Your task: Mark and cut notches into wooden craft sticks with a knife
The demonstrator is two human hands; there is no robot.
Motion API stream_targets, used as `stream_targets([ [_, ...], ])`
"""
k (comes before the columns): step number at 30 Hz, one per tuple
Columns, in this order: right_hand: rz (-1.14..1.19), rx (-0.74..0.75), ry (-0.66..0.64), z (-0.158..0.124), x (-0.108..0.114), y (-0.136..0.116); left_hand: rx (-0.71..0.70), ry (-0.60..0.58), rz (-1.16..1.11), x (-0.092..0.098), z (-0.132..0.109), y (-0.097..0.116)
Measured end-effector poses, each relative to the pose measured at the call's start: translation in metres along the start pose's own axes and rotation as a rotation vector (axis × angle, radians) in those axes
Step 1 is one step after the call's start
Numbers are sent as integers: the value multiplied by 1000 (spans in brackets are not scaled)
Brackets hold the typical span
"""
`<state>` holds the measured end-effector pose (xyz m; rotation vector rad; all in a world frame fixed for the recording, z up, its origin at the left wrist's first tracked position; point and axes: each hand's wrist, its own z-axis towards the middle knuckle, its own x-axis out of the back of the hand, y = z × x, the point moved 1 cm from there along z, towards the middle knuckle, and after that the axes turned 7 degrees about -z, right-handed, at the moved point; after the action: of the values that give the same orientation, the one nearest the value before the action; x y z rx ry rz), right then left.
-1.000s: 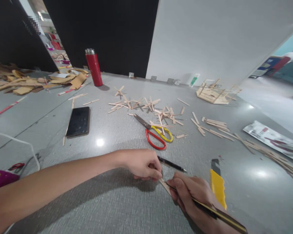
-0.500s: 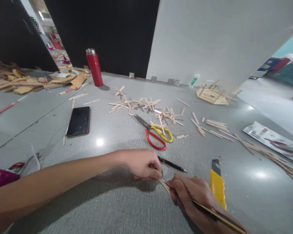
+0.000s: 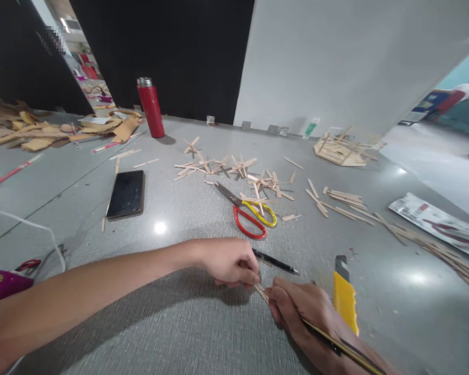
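My left hand [image 3: 234, 264] is closed in a pinch on one end of a thin wooden stick [image 3: 261, 292], near the table surface. Against the stick's other end are the curled fingers of my right hand [image 3: 299, 307], which grip a slim black-and-gold tool [image 3: 332, 341]; its tip is hidden by the fingers, so its kind is unclear. Just beyond both hands lies a black pen [image 3: 275, 261]. To the right of my right hand is a yellow box cutter [image 3: 344, 299]. Scissors [image 3: 250, 212] with red and yellow handles rest farther off, blades partly apart.
Wooden stick pieces [image 3: 238, 167] are scattered behind the scissors. A phone [image 3: 126, 194], a red bottle [image 3: 151, 109] and cardboard scraps [image 3: 42, 133] are leftward. Rightward are a small stick structure [image 3: 342, 151], long strips [image 3: 433, 249] and a white packet [image 3: 437, 224].
My right hand and its tool have shifted slightly, the tool's tip now less visible. My left hand stays almost still on the stick. The view has moved a little.
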<state>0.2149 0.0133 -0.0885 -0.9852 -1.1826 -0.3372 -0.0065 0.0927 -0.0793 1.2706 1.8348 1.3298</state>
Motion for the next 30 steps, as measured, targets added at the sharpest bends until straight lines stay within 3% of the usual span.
stream_targets([
  [5,-5,-10,56,-1,1,-3,2,5,-15,0,0,-1],
  [11,120,-96,-9,2,-11,9,7,13,-30,-1,1,-2],
  [18,145,-191,-37,9,1,-1,7,5,-32,0,0,-1],
  [22,128,-120,-48,5,3,2,24,-13,-58,0,0,0],
  [26,-6,43,88,0,8,5,20,26,-95,-5,-1,3],
  [30,-90,163,390,-6,18,-1,-56,156,-140,-16,-9,19],
])
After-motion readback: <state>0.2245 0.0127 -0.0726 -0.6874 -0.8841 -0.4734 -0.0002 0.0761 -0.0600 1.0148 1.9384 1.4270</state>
